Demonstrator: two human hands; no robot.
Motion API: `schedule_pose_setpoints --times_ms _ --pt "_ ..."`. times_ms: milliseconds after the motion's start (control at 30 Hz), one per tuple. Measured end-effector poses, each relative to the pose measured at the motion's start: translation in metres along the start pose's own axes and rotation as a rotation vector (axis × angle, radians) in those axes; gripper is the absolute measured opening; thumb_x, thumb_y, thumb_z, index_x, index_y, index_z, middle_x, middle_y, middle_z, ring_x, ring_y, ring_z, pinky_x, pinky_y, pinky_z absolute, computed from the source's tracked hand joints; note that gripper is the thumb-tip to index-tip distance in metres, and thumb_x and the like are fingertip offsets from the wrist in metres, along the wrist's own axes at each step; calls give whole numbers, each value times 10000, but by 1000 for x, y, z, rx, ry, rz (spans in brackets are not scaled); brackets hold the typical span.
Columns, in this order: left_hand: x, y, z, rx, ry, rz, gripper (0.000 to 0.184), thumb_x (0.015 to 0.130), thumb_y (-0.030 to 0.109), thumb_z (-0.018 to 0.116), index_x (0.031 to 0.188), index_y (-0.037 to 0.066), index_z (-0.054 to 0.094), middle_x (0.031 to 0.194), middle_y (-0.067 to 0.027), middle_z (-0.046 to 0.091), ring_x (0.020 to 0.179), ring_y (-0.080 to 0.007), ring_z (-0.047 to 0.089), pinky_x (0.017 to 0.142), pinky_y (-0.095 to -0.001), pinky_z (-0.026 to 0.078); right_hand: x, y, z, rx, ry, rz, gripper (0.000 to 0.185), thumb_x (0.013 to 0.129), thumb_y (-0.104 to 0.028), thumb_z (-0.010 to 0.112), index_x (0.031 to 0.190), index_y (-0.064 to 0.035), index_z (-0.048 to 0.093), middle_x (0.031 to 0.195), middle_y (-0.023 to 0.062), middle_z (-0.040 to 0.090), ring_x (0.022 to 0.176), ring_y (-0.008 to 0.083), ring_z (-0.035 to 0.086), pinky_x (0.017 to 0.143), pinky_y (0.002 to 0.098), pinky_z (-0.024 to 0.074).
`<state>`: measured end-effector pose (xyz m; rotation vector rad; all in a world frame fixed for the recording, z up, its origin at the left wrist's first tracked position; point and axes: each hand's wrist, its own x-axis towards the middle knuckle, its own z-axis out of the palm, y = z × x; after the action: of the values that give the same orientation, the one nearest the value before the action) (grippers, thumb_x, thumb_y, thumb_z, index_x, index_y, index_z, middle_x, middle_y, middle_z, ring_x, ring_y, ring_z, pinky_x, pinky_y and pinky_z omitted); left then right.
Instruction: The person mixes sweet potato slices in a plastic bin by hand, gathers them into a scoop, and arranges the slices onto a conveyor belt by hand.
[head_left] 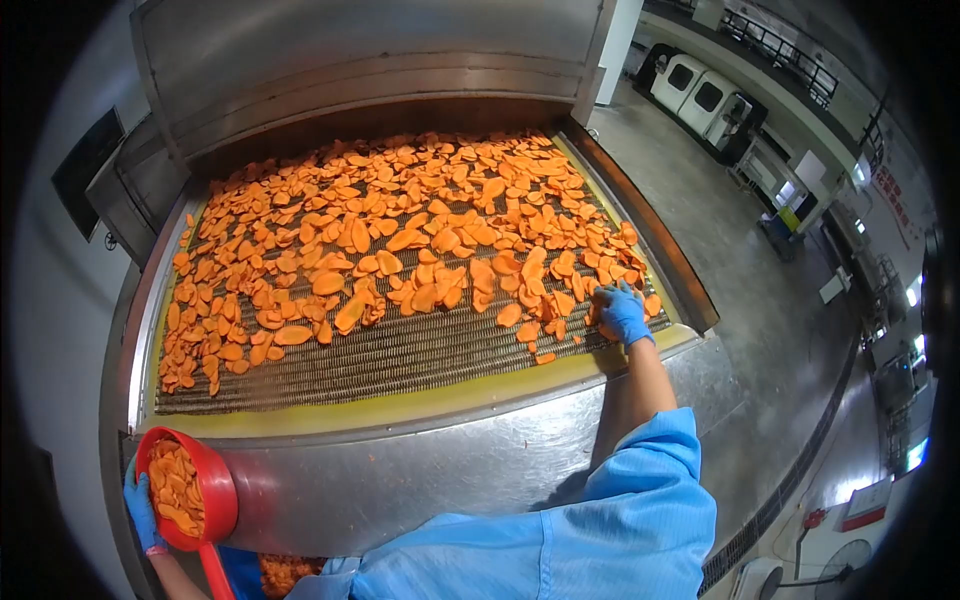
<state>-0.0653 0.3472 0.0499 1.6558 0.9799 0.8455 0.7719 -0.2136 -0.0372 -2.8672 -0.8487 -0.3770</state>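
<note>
Orange slices (pixel 405 240) lie spread over a metal mesh belt (pixel 330 365). My right hand (pixel 624 312), in a blue glove, is at the belt's right front corner, its fingers bent down among the slices; whether they grip any is hidden. At the lower left, my left hand (pixel 140 508), also gloved in blue, holds the outer left side of a tilted red bowl (pixel 222 490). Orange slices fill the bowl, which is by the metal ledge's left end.
A steel ledge (pixel 420 470) runs along the belt's front. Below the bowl are another red rim (pixel 214 572) and a blue container with orange pieces (pixel 285 574). A steel hood (pixel 370 60) stands behind the belt. White machines (pixel 700 100) are at the back right.
</note>
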Motion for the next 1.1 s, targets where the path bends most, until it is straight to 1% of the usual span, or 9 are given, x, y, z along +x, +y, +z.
schedule_pose_setpoints --times_ms 100,167,300,367,433,567,633,900,1100 --pt "-8 16 11 46 24 -25 434 943 62 499 1366 -29 456 1313 -135 538 1158 -216 543 998 -335 441 12 -37 -33 -8 -95 -36 313 724 -166 650 1003 -282 733 1074 36 660 1185 300 512 953 418 442" --pt "-8 10 4 21 12 -35 438 942 59 499 1369 -28 453 1314 -138 538 1155 -219 547 996 -333 444 21 -45 -30 234 38 281 339 724 -139 661 1033 -260 726 1067 75 660 1200 328 505 980 440 425" --pt "6 -22 -19 0 6 -12 451 936 55 500 1376 -27 444 1316 -145 537 1147 -226 555 989 -329 451 11 -103 -29 196 159 -198 471 780 -198 701 1237 -263 609 1203 74 626 1237 366 477 1045 444 381" --pt "4 -18 -12 -33 6 -13 452 933 54 503 1374 -29 445 1319 -148 534 1157 -230 550 999 -332 443 4 -126 -23 200 -148 -348 496 763 -213 726 1241 -269 605 1244 55 613 1257 346 470 1079 436 351" --pt "-2 -4 -3 -11 18 16 440 928 34 501 1361 -34 459 1301 -154 549 1162 -230 549 1015 -338 427 7 -132 -8 214 -133 -433 486 725 -177 750 1192 -249 636 1213 59 617 1188 325 522 1016 419 419" --pt "-2 -7 -4 -4 13 12 436 925 28 496 1355 -38 464 1297 -150 554 1166 -228 546 1022 -339 418 6 -97 -5 317 91 -107 323 818 -116 658 1132 -189 678 978 126 652 896 301 653 742 402 526" --pt "3 -14 -8 19 23 21 432 925 26 492 1351 -40 468 1290 -152 557 1156 -228 553 1010 -333 428 1 -92 -15 171 -55 -30 290 839 -163 644 1127 -164 678 960 119 680 825 287 670 717 391 524" --pt "-3 -6 2 -2 86 11 418 919 15 471 1331 -53 480 1264 -155 573 1125 -220 572 984 -325 446 -2 -80 -9 527 85 49 245 820 -198 686 1064 -184 704 930 119 693 862 287 671 737 373 526" --pt "-20 50 45 12 102 -3 356 911 45 488 1250 -27 570 1169 -116 631 1064 -186 594 948 -322 471 7 -128 -68 41 160 -122 313 836 -196 686 1148 -214 674 1050 131 661 929 319 642 766 404 520"
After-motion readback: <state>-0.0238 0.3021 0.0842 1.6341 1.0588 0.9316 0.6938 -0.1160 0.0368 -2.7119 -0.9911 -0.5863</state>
